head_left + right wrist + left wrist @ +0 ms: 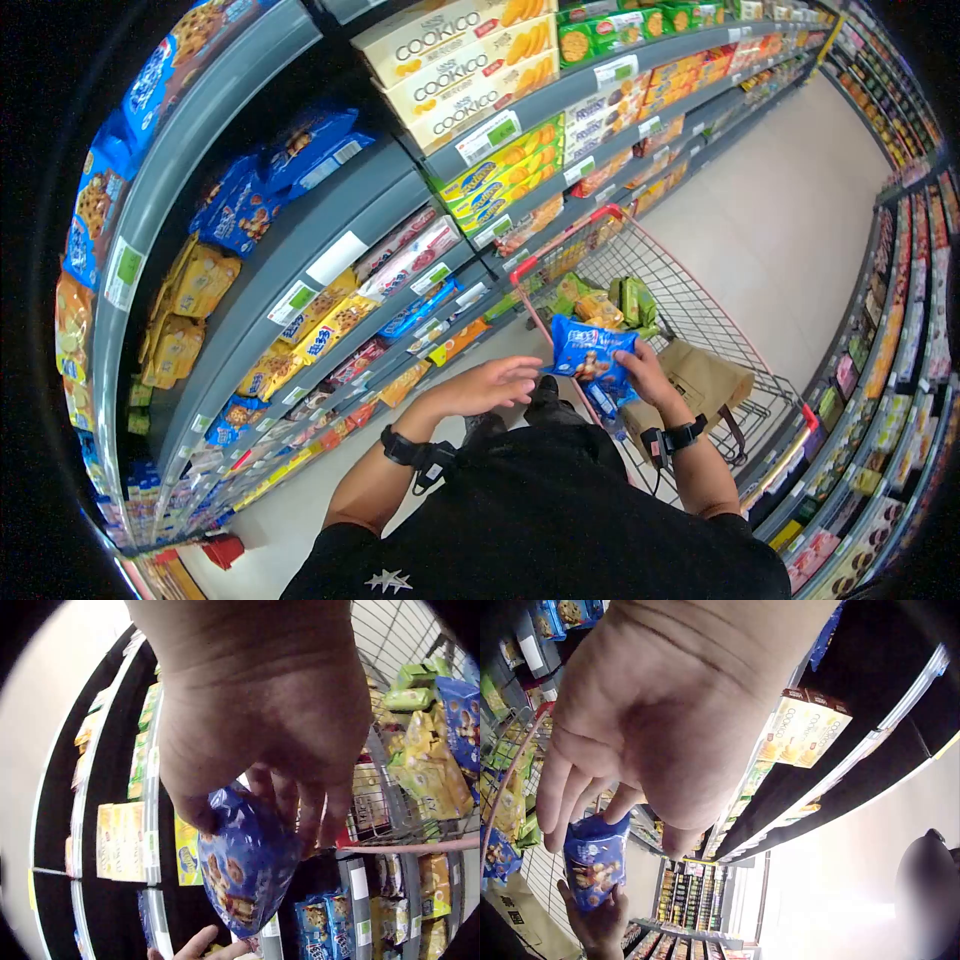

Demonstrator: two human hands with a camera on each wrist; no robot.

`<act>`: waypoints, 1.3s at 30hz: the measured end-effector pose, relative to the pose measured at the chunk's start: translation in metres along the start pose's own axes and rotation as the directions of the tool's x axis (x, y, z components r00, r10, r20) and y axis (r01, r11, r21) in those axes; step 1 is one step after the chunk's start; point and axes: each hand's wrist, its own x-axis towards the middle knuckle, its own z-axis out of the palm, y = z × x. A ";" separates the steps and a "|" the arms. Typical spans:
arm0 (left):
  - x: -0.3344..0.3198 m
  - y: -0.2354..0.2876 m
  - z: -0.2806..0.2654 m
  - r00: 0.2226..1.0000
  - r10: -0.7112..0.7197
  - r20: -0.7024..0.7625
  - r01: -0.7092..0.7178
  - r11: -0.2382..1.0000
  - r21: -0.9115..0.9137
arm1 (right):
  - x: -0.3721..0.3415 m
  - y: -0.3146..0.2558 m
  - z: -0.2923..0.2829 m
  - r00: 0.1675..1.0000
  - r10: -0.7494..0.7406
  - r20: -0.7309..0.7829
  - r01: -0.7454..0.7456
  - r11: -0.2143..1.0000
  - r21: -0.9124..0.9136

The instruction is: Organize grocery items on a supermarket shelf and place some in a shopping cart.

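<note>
A blue snack bag is pinched by the right hand at its right side, over the cart's near end. In the right wrist view the thumb and fingers of the right hand hold the bag by its upper part. Just left of the bag, the left hand has its fingers extended and holds nothing. The left wrist view shows the left palm large, fingertips by the top of the bag; whether they touch it is unclear.
A wire cart with a red handle holds green and yellow bags, another blue bag and a brown paper bag. Shelves of biscuits run along the left, with blue bags on one. More shelves line the right.
</note>
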 end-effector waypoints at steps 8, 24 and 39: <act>-0.034 0.005 -0.009 0.918 0.270 -0.292 -0.247 0.962 0.114 | 0.094 0.080 -0.047 0.912 0.000 -0.411 -0.102 0.969 -0.227; -0.237 0.147 -0.160 0.009 0.758 -0.652 0.192 0.639 0.745 | 0.118 0.064 -0.031 0.963 -0.193 -0.186 0.081 0.870 -0.486; -0.318 0.173 -0.236 0.379 0.784 -0.492 0.114 0.488 0.865 | 0.085 0.061 0.075 0.990 -0.136 0.044 0.142 0.921 -0.363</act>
